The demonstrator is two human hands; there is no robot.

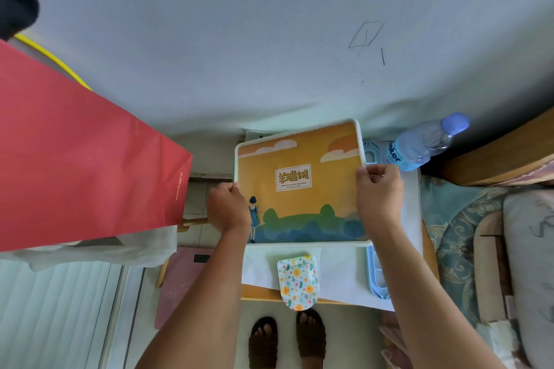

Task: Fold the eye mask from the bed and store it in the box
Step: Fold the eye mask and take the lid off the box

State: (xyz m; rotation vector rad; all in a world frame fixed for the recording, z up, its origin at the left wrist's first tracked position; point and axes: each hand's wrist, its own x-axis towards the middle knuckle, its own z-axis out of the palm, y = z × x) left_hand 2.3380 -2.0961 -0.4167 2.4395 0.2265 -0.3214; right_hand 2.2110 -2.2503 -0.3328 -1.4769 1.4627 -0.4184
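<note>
A flat box (302, 156) with an orange landscape picture and a white rim rests on a small table, near its far side. My left hand (227, 208) grips its left edge and my right hand (379, 192) grips its right edge near the upper corner. The eye mask (297, 280), white with a yellow flower print and folded in half, lies on the white cloth just in front of the box, overhanging the table's near edge. Neither hand touches the mask.
A water bottle (425, 142) with a blue cap lies at the right of the box. A big red paper bag (78, 159) stands at the left. The pale bed sheet (269, 39) fills the far half. A light blue plastic tray (376, 275) pokes out under the cloth. My sandalled feet (287, 341) are below.
</note>
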